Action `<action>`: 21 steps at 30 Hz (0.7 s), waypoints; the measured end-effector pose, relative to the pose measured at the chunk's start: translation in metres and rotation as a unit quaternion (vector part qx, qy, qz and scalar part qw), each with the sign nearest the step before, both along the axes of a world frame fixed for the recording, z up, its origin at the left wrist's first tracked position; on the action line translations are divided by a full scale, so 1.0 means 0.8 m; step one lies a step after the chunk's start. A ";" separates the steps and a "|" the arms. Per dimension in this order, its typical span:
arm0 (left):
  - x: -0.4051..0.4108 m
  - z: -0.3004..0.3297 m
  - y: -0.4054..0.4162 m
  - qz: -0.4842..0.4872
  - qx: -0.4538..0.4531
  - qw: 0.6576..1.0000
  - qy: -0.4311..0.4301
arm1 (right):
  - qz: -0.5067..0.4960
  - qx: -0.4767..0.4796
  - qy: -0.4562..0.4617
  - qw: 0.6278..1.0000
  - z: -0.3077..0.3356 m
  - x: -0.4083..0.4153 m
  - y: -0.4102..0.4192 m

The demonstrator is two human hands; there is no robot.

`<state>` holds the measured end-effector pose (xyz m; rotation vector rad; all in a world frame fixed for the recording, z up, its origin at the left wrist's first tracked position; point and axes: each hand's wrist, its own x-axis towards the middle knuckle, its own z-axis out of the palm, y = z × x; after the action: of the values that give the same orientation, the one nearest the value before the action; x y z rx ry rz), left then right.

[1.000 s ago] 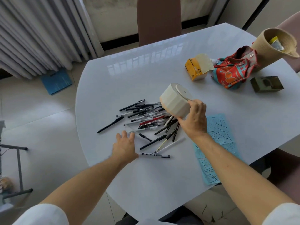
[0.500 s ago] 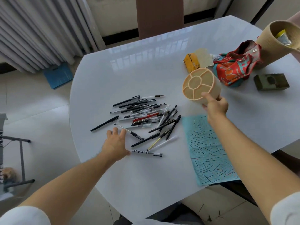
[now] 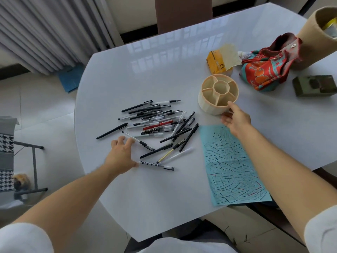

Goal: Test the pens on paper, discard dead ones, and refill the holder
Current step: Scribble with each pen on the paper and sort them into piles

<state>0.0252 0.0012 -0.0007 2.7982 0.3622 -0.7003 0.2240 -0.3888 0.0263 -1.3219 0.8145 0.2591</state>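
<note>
A beige round pen holder (image 3: 209, 105) with empty compartments stands upright on the white table (image 3: 164, 70). My right hand (image 3: 237, 119) grips its near wall, thumb at the rim and fingers outside. Several pens (image 3: 156, 123), mostly black, one red, lie scattered left of the holder. My left hand (image 3: 121, 154) rests flat on the table at the near edge of the pile, its fingertips touching a clear pen with a black cap (image 3: 138, 141). A blue paper (image 3: 231, 170) covered in scribbled lines lies under my right forearm.
Behind the holder sit a yellow box (image 3: 215, 61), a red patterned cloth bag (image 3: 264, 70), a woven tube basket (image 3: 313, 33) and an olive box (image 3: 313, 85). A brown chair (image 3: 182, 11) stands at the far side. The table's edge curves near my left arm.
My right hand carried the holder from above the pens to the right, turned it mouth up and set it upright on the table. My left hand stayed by the pens.
</note>
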 end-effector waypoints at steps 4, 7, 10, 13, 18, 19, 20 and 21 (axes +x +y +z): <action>-0.002 -0.001 0.000 0.004 -0.003 1.000 -0.006 | 0.081 -0.236 -0.106 0.963 -0.005 -0.049 0.009; -0.005 -0.002 0.001 0.007 -0.007 1.000 -0.013 | 0.303 -0.330 -0.212 0.869 -0.018 -0.118 0.037; -0.007 -0.004 0.002 0.007 -0.010 1.000 -0.017 | 0.486 -0.392 -0.282 0.729 -0.032 -0.169 0.065; -0.008 -0.007 0.006 0.000 -0.018 1.000 -0.024 | 0.569 -0.439 -0.285 0.634 -0.040 -0.192 0.088; -0.017 -0.014 0.011 -0.014 -0.033 0.999 -0.035 | 0.603 -0.512 -0.251 0.559 -0.039 -0.202 0.108; -0.020 -0.015 0.012 -0.015 -0.037 0.999 -0.034 | 0.607 -0.520 -0.235 0.553 -0.038 -0.202 0.110; -0.022 -0.016 0.013 -0.016 -0.040 0.999 -0.033 | 0.611 -0.526 -0.219 0.549 -0.037 -0.203 0.112; -0.024 -0.018 0.014 -0.017 -0.043 0.998 -0.030 | 0.614 -0.533 -0.206 0.544 -0.037 -0.204 0.114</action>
<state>0.0057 0.0125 -0.0149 2.7424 0.2658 -0.6217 0.0605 -0.2977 -0.0034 -2.8546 -0.7486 0.5377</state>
